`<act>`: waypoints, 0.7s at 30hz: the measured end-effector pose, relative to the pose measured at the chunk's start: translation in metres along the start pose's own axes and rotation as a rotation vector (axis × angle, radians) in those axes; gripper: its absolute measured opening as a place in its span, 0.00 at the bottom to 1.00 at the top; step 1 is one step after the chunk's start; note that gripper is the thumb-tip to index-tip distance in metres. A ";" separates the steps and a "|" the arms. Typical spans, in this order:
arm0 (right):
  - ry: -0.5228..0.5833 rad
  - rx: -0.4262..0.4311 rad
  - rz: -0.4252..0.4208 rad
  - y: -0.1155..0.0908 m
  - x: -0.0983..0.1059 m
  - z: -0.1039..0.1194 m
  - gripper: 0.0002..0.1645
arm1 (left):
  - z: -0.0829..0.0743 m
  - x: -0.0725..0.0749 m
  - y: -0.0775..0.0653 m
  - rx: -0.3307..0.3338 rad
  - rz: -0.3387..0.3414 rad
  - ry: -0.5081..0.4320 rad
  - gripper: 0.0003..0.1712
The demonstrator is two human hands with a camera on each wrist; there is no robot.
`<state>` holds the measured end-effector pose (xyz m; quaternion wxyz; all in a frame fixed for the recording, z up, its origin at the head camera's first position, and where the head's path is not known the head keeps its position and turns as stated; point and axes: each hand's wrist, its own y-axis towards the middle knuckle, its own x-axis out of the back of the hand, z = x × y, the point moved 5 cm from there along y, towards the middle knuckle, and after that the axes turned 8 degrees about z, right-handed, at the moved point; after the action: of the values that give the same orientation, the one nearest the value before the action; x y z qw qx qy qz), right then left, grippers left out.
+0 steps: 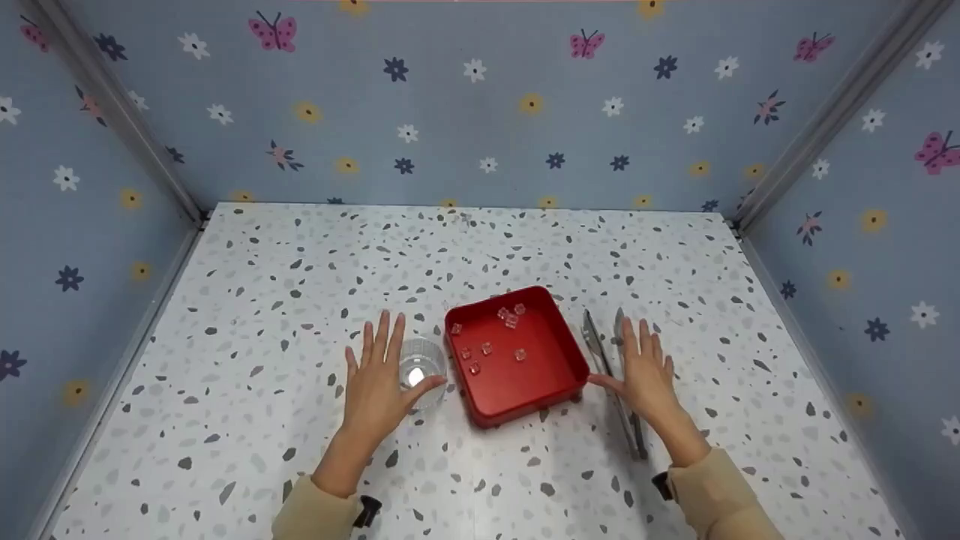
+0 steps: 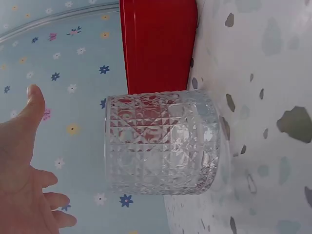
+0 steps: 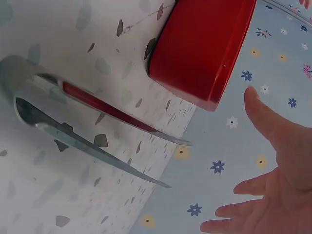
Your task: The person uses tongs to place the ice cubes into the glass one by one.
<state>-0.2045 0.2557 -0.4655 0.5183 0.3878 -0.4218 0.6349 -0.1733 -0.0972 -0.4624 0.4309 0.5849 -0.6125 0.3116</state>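
Note:
A red square tray point(image 1: 536, 382) stands mid-table, with several small clear cubes point(image 1: 486, 349) scattered on its floor. Left of it is a clear cut-glass tumbler point(image 1: 422, 358), shown large and upright on the table in the left wrist view point(image 2: 161, 144). My left hand point(image 1: 379, 386) hovers beside and partly over the tumbler, fingers spread straight, holding nothing. Metal tongs point(image 1: 619, 397) lie on the table right of the tray, arms apart. Above them my right hand point(image 1: 646, 375) is spread, its thumb near the tray's corner; whether it touches cannot be told. In the right wrist view the tongs point(image 3: 97, 151) lie apart from the fingers.
The white speckled table point(image 1: 300, 262) meets a blue flowered panel point(image 1: 450, 97) at the back. Similar panels point(image 1: 75, 217) rise on both sides, with grey metal posts point(image 1: 120, 97) at the corners. Dark straps point(image 1: 367, 511) sit at both wrists.

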 end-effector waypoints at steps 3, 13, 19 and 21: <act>0.035 -0.030 0.018 0.000 -0.005 -0.002 0.62 | 0.002 -0.004 -0.003 -0.004 -0.032 -0.057 0.61; 0.101 -0.108 0.015 -0.001 -0.023 -0.016 0.61 | 0.015 -0.022 -0.013 -0.009 -0.191 -0.257 0.68; 0.081 -0.137 0.011 -0.002 -0.029 -0.023 0.61 | 0.022 -0.033 -0.017 0.010 -0.244 -0.403 0.68; 0.083 -0.158 0.031 -0.001 -0.032 -0.027 0.61 | 0.025 -0.037 -0.017 0.034 -0.244 -0.453 0.68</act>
<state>-0.1996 0.2703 -0.5043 0.5544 0.3127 -0.4546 0.6231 -0.1625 -0.1046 -0.5088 0.3073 0.7164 -0.6129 0.1288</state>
